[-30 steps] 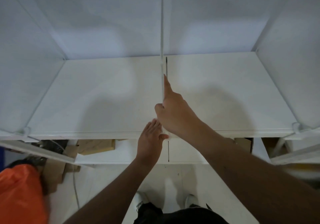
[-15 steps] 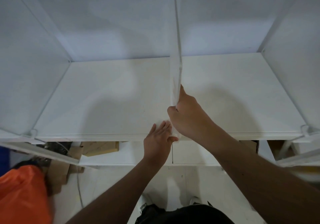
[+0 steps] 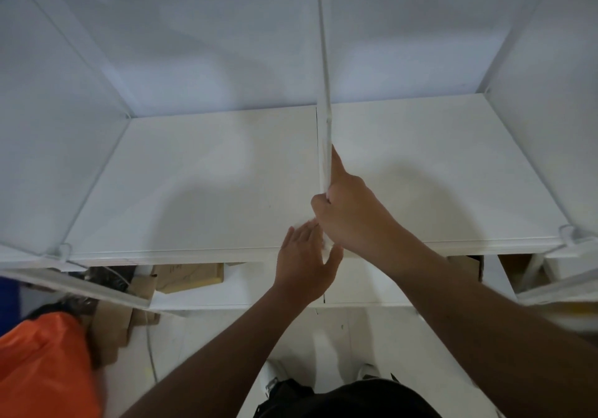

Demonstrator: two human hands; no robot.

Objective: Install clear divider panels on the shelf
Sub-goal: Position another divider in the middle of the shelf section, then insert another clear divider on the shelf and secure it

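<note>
We take the white shelf (image 3: 200,184) as our landmark: a broad flat board that fills the middle of the view, its front edge running across just above the hands. Clear side panels (image 3: 55,100) rise from its left and right ends, each held at the shelf's front corner by a small clip (image 3: 63,251). Down the middle of the shelf stands the clear divider panel (image 3: 324,120), on edge and running from the back wall toward the front edge; it leans a little from upright. Whether its lower edge is seated on the shelf we cannot tell, since the clear material blurs there. Our right hand (image 3: 352,213) is over the shelf near the front edge, fingers curled and clamped on the divider's front edge, with one finger laid flat along its right face. Our left hand (image 3: 305,262) is at the shelf's front edge, fingers together and pointing up, palm pressed against the divider's lower front corner, thumb spread out to the right. Below the shelf lie cardboard pieces (image 3: 189,277), and an orange bag (image 3: 42,369) lies on the floor under its left end.
</note>
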